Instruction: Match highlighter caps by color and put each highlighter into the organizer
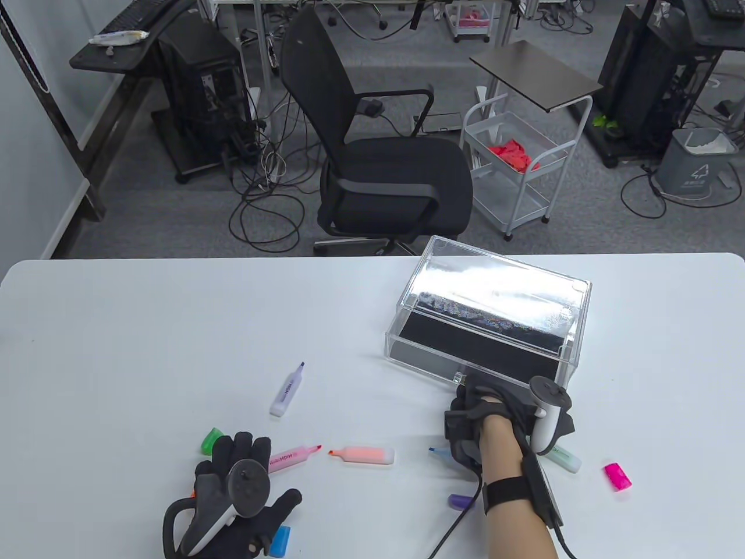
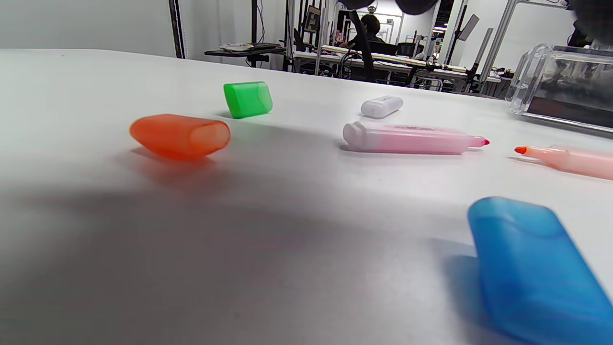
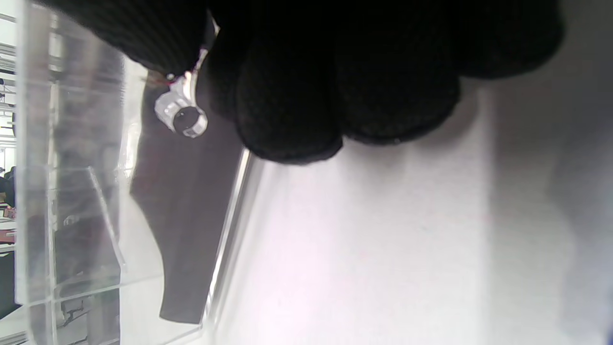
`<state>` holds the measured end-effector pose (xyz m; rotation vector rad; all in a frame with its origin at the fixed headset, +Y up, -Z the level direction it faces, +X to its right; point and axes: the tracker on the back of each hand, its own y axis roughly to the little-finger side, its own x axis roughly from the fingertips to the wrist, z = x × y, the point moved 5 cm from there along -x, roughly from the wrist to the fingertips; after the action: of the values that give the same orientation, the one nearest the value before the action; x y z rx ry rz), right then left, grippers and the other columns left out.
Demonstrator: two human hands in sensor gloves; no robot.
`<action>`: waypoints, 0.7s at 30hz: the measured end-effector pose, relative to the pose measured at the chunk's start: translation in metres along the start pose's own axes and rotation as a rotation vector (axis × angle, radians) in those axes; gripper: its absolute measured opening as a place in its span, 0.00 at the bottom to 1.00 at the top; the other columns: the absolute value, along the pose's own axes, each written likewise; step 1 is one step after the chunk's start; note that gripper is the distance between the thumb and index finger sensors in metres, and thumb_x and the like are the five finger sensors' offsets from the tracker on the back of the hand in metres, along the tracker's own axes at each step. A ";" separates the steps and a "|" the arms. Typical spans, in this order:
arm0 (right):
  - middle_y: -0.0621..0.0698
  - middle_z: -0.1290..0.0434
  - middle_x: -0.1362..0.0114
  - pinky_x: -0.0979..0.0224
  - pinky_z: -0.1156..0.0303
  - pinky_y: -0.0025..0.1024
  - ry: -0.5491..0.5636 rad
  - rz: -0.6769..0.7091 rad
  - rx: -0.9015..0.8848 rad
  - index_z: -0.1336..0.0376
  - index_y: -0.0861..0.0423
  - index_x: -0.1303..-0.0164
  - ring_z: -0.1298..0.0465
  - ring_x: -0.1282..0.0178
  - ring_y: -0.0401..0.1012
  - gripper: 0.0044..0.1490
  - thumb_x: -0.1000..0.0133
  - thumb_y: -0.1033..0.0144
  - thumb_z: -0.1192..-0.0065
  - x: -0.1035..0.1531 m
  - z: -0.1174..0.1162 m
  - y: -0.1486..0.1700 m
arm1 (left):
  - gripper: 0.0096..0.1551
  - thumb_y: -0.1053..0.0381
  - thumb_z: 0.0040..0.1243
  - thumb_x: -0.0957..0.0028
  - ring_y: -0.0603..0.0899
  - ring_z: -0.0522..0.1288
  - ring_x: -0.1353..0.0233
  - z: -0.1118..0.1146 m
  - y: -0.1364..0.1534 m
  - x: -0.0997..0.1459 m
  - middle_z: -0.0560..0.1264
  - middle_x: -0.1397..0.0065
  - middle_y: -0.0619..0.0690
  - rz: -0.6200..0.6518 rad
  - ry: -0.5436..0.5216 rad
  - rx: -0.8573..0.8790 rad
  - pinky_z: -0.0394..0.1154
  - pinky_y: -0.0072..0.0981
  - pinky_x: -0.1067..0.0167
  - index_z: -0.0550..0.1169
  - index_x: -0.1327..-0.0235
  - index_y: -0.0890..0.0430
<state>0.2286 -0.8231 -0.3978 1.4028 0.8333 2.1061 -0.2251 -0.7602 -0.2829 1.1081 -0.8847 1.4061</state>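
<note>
The clear acrylic organizer (image 1: pixel 489 308) is seen on the far right part of the white surface (image 1: pixel 145 326), its drawer drawn partly out toward the person. Nothing is visible on the drawer's dark liner (image 3: pixel 191 201). The small knob (image 3: pixel 182 115) on the drawer front is pinched by the right hand (image 1: pixel 495 407); in the right wrist view the gloved fingers (image 3: pixel 287 120) are curled close beside it, though how firm the grip is cannot be judged because the glove fills most of that view.

No highlighter is capped and none is in the organizer. Lying uncapped on the surface are noted: a purple highlighter (image 1: pixel 287 391), a pink highlighter (image 1: pixel 294 455), an orange highlighter (image 1: pixel 364 455), a blue highlighter (image 1: pixel 439 452) mostly hidden by the right wrist, and a green highlighter (image 1: pixel 564 458) just beside that hand. Loose caps are noted: green cap (image 1: pixel 211 441), orange cap (image 2: pixel 181 136), blue cap (image 1: pixel 280 540), purple cap (image 1: pixel 461 501), magenta cap (image 1: pixel 617 476).

The left hand (image 1: pixel 233 501) is held low over the near left area with fingers spread and relaxed, holding nothing.

Judgement: only the drawer opening is under way; all matching, capping and placing remains.
</note>
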 end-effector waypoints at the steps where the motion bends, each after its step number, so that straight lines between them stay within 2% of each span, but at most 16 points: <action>1: 0.56 0.13 0.61 0.50 0.25 0.52 0.001 0.002 0.010 0.23 0.60 0.52 0.17 0.63 0.49 0.29 0.52 0.52 0.33 0.001 0.001 0.001 | 0.59 0.13 0.37 0.62 0.56 0.29 0.13 0.000 -0.001 0.000 0.31 0.16 0.37 0.003 -0.001 0.000 0.38 0.58 0.21 0.36 0.22 0.36; 7: 0.56 0.13 0.60 0.49 0.25 0.52 0.004 0.009 0.037 0.23 0.60 0.52 0.17 0.61 0.49 0.29 0.51 0.51 0.34 0.006 0.004 0.003 | 0.59 0.13 0.37 0.62 0.57 0.29 0.13 0.001 -0.004 0.000 0.31 0.16 0.38 0.011 0.004 -0.004 0.38 0.58 0.21 0.36 0.22 0.36; 10: 0.61 0.15 0.54 0.46 0.27 0.54 0.029 0.037 0.089 0.26 0.62 0.46 0.19 0.56 0.53 0.32 0.51 0.53 0.35 0.012 0.002 -0.003 | 0.59 0.13 0.37 0.62 0.56 0.29 0.13 0.002 -0.004 0.000 0.31 0.16 0.38 0.013 0.007 -0.008 0.38 0.58 0.21 0.36 0.22 0.36; 13: 0.65 0.19 0.45 0.43 0.29 0.56 0.087 0.114 0.257 0.32 0.64 0.37 0.21 0.49 0.55 0.41 0.52 0.48 0.35 0.027 0.001 -0.015 | 0.59 0.13 0.37 0.62 0.56 0.29 0.13 0.002 -0.005 0.000 0.31 0.16 0.38 0.014 0.010 -0.008 0.38 0.58 0.21 0.37 0.22 0.36; 16: 0.67 0.22 0.39 0.40 0.32 0.60 0.190 0.233 0.467 0.36 0.64 0.33 0.23 0.45 0.57 0.45 0.54 0.47 0.35 0.048 0.002 -0.029 | 0.59 0.13 0.37 0.62 0.56 0.29 0.13 0.002 -0.005 0.000 0.31 0.16 0.37 0.016 0.012 -0.010 0.38 0.58 0.21 0.36 0.22 0.36; 21: 0.67 0.28 0.32 0.34 0.37 0.63 0.139 0.371 0.610 0.39 0.62 0.30 0.28 0.37 0.60 0.45 0.53 0.49 0.34 0.081 -0.006 -0.033 | 0.59 0.13 0.37 0.62 0.57 0.29 0.13 0.003 -0.008 0.000 0.31 0.16 0.38 0.024 0.015 -0.015 0.38 0.58 0.21 0.36 0.22 0.36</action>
<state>0.1958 -0.7466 -0.3712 1.8423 1.4571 2.3533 -0.2172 -0.7618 -0.2825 1.0780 -0.8992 1.4240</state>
